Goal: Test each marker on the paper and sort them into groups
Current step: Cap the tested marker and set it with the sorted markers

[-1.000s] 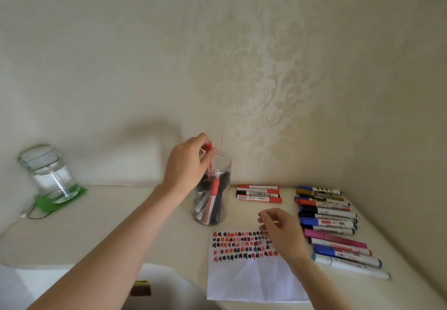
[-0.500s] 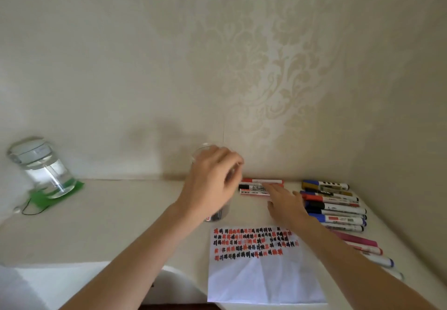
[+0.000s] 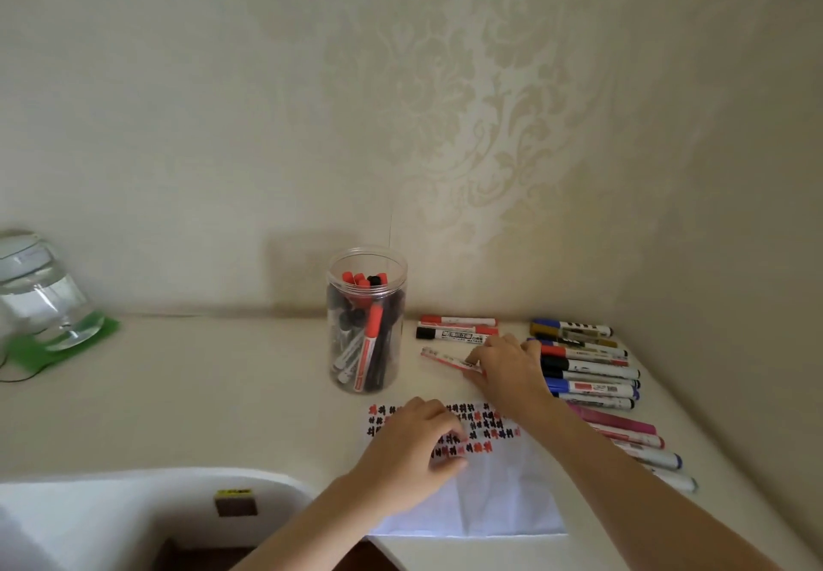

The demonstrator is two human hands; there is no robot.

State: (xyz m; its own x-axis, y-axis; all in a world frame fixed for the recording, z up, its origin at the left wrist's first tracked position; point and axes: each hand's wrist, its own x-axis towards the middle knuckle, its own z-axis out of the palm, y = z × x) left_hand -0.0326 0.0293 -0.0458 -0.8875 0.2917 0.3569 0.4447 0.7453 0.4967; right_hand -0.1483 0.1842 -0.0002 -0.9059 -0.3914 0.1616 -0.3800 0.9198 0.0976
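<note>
- Head view: the right hand [image 3: 505, 368] reaches far and right across the table [image 3: 213, 392], palm down, fingers curled over the right end of a red-and-white marker [image 3: 447, 359] that lies slanted on the surface, just near of the small group.
- The left hand [image 3: 412, 450] rests on the paper [image 3: 503, 495], fingers bent downward onto the rows of marks; whether it holds anything cannot be told.
- Both forearms come in from the near edge, bare, angling up toward the middle of the table.
- The paper lies at the near edge, its far half covered with rows of small red and black test marks [image 3: 487, 430], its near half blank.
- A clear plastic jar [image 3: 366, 321] stands upright just far-left of the paper, holding red and black markers on end.
- A small group of three markers [image 3: 456, 330] lies side by side right of the jar, near the wall.
- A long row of markers [image 3: 588, 374] in blue, black, red, gold and pink runs along the right side, from the wall toward the near edge.
- At far left a glass water jar [image 3: 42, 299] sits on a green mat [image 3: 89, 336].
- Pale patterned wallpaper [image 3: 445, 94] covers the wall behind, and a white curved surface [image 3: 133, 503] shows at near left.
</note>
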